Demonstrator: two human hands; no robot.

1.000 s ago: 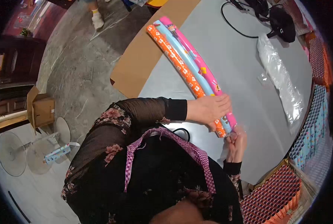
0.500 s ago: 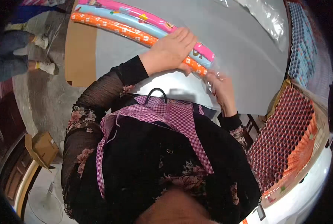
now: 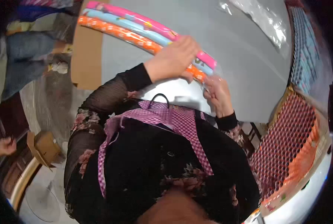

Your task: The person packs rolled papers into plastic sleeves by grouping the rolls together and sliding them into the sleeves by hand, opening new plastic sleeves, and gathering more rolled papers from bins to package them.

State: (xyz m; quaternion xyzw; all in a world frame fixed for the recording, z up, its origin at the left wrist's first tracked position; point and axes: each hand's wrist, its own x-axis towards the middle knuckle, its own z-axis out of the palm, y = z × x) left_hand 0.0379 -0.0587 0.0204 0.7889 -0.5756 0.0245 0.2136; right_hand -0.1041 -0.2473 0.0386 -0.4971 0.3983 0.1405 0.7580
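Three long printed rolls lie side by side on the grey table: a pink roll (image 3: 136, 17), a light blue roll (image 3: 131, 27) and an orange roll (image 3: 116, 31). Clear plastic covers them and glints. Across the rolls, near their right end, lies my left hand (image 3: 177, 58), closed over them with the thumb on the near side. At that right end my right hand (image 3: 217, 92) has its fingers bent together in a pinch at the clear plastic wrapper (image 3: 207, 80). Its fingertips are partly blurred.
The grey table (image 3: 248, 82) has brown cardboard (image 3: 87, 56) along its left edge and clear plastic bags (image 3: 263, 18) at the back right. To the right stands a basket of packed red rolls (image 3: 282, 138), with blue rolls (image 3: 304, 48) behind. A co-worker's legs (image 3: 32, 59) and an open carton (image 3: 43, 149) are at left.
The view has shifted slightly, so table and rolls sit a little lower and further right. The co-worker's legs are nearer, and another person's hand appears at the left edge. Both my hands stay at the rolls.
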